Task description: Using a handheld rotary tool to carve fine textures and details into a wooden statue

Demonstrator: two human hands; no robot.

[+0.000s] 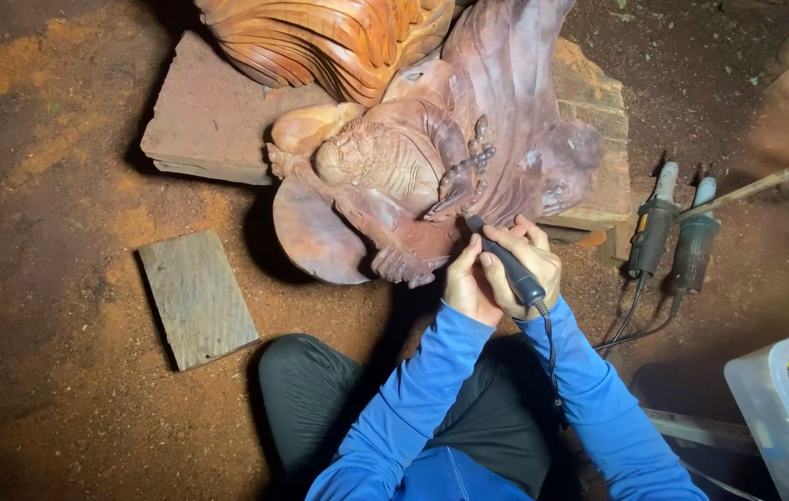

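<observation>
At frame centre, right hand (532, 264) grips the black pen-shaped rotary carving tool (506, 262); left hand (467, 286) closes around it, bracing. Keep the tip light against the reddish-brown carved wooden sculpture (404, 176).

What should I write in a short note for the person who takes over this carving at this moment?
Right hand: wrapped around the black corded rotary tool, tip against the reddish wood carving.
Left hand: braces the tool from the side.
Carving lies on a wood block, over the sawdust-covered ground.
Two spare power tools lie on the right; a loose board lies on the left.
Done: figure details and folds are already shaped.
Left: fine work at the lower edge, where the tip touches.
</observation>
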